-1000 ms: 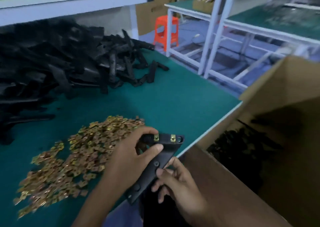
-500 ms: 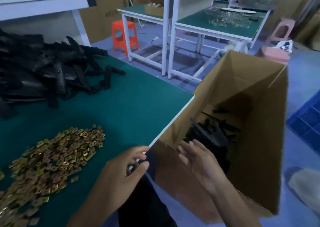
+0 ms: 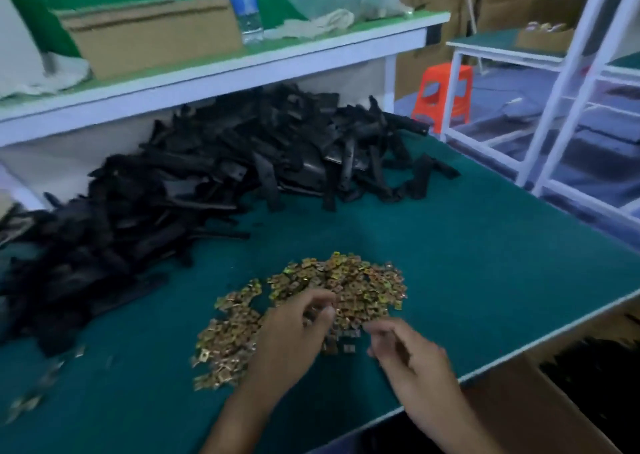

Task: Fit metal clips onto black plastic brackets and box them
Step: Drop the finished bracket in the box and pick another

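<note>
Brackets (image 3: 207, 176) heap behind the clips (image 3: 349, 284) on the surface (image 3: 485, 245). My left hand (image 3: 298, 336) curls into the clips, its grip too blurred to tell. My right hand (image 3: 415, 363) hangs beside them, grip loose and empty. The box (image 3: 519, 415) at right holds dark brackets.

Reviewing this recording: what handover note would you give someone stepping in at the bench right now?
Left hand: on the clip pile, fingers curled; blur hides whether it pinches a clip.
Right hand: at the pile's near edge, fingers curled; too blurred to tell if it holds anything.
Bracket pile: at the back of the green table.
Cardboard box: below the table's right edge.
Done: boxed brackets lie inside, apparently finished.
Left: neither hand holds a bracket; take one, clip it, box it. Large pile remains.
</note>
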{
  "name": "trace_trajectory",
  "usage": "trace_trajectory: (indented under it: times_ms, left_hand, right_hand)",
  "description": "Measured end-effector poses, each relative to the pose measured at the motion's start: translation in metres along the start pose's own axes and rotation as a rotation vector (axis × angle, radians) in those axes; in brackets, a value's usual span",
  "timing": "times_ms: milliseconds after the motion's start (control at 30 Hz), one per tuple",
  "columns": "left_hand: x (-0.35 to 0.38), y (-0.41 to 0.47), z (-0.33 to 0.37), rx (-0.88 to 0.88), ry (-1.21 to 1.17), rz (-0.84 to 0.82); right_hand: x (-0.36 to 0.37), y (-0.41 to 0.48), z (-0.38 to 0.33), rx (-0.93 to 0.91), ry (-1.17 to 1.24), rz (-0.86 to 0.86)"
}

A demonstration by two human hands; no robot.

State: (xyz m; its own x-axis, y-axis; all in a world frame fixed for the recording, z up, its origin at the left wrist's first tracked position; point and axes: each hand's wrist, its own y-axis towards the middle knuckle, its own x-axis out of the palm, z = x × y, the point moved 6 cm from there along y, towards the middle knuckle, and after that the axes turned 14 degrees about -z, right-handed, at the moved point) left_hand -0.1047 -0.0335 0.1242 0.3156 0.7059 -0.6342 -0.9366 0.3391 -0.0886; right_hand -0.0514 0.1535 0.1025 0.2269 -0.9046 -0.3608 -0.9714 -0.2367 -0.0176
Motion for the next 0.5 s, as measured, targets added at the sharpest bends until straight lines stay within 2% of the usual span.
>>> trace_trajectory:
  times_ms: [100,200,333,433,500]
  left_hand:
    - [-0.036,0.010,-0.034,-0.091,0.048,0.146]
    - [-0.076,0.019,-0.073,-0.230,-0.018,0.250]
    - [-0.127,0.043,-0.106,-0.353,-0.389,0.419]
    - [-0.147,0.076,-0.114,-0.415,-0.599,0.460]
    - [-0.150,0.096,-0.117,-0.446,-0.652,0.458]
  right_hand:
    - [0.028,0.020,-0.009,-0.032,-0.103,-0.104]
    - [0.041,0.027,-0.007,-0.071,-0.254,-0.060]
    - [0.041,0.032,-0.006,-0.093,-0.336,0.035]
    - [0.040,0.031,-0.006,-0.076,-0.319,0.088]
    - [0.038,0.029,-0.007,-0.089,-0.318,0.112]
